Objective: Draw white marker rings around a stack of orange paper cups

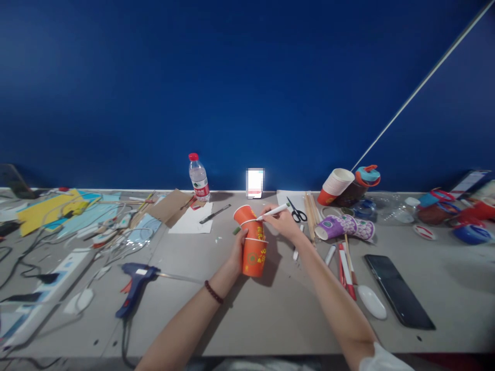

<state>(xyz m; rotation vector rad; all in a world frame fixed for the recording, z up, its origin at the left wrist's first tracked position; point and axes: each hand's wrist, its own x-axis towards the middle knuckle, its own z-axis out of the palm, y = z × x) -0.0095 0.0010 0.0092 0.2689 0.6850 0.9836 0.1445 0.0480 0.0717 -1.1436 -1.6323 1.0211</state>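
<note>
My left hand (236,251) grips a stack of orange paper cups (252,243) from its left side, holding it tilted just above the grey table (270,309). My right hand (284,221) holds a white marker (273,211) with its tip touching the upper cup near its rim. A dark bead bracelet (213,292) sits on my left wrist.
A blue glue gun (133,286) lies to the left, with cables and a power strip (46,288) beyond. A water bottle (199,178), scissors (296,211), wooden sticks (310,219), purple cups (342,226), stacked cups (336,185) and a black phone (398,291) lie around.
</note>
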